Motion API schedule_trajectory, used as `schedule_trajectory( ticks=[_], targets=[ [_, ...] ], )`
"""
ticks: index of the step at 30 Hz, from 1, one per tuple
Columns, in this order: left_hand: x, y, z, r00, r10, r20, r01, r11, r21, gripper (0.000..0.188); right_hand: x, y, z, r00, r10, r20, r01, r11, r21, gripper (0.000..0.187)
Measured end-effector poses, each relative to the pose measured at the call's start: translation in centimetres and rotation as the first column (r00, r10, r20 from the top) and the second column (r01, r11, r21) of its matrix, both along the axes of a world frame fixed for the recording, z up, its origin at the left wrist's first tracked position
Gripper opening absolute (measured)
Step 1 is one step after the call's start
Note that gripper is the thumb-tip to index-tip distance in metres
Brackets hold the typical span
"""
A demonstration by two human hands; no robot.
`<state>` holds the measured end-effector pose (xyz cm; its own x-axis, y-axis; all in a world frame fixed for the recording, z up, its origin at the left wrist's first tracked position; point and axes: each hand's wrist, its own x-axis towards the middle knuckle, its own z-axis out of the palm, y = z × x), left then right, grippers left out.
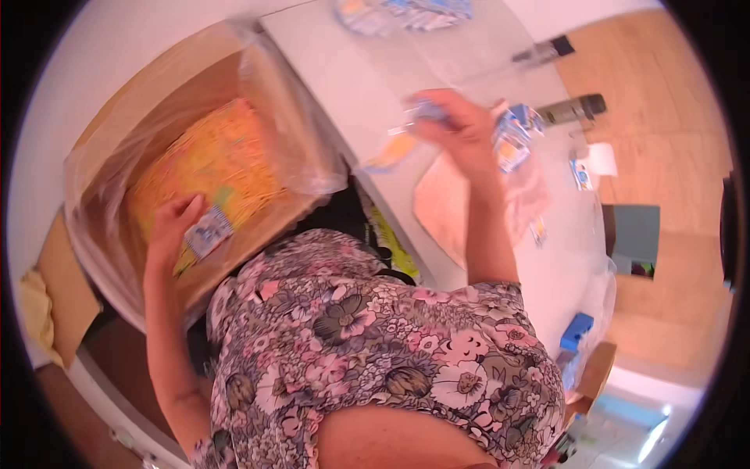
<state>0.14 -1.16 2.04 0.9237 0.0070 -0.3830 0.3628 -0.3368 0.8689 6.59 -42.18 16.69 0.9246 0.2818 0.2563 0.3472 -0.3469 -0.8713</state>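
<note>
My left hand reaches into a cardboard box lined with clear plastic. It grips a small blue-and-white packet by one edge, just over a heap of thin yellow, orange and pink strands. Above the white table, my right hand is closed on a clear packet with blue and yellow print; motion blurs it, and the fingers hide its upper end. Further small blue-and-white packets lie just right of that hand, on a round pinkish piece.
At the table's far side lies a blurred pile of blue-and-white packets. A dark cylindrical object lies near the right edge, with a black-ended tool beyond it. A blue object is at the lower right. Loose plastic hangs over the box rim.
</note>
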Motion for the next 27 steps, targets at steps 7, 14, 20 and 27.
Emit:
schedule_trajectory(
  ticks=[7,14,20,27],
  targets=[
    [0.4,2.4,-2.4,0.897,-0.407,-0.174,0.384,0.519,0.764,0.029,1.5,-23.8,-2.8,0.900,-0.411,0.144,0.408,0.676,-0.613,0.036],
    [1.6,0.3,-7.3,0.900,-0.388,-0.198,0.389,0.510,0.767,0.043,0.4,-24.7,-4.8,0.643,-0.056,0.764,0.718,0.389,-0.576,0.033],
    [0.8,0.8,-5.4,0.929,-0.317,-0.192,0.348,0.563,0.750,0.039,0.7,-16.4,-3.2,0.627,-0.158,0.763,0.726,0.473,-0.498,0.025],
    [1.1,2.2,-4.9,0.900,-0.229,-0.371,0.422,0.669,0.612,0.038,0.8,-3.2,-1.5,0.640,0.011,0.768,0.545,0.698,-0.464,0.024]
  ],
)
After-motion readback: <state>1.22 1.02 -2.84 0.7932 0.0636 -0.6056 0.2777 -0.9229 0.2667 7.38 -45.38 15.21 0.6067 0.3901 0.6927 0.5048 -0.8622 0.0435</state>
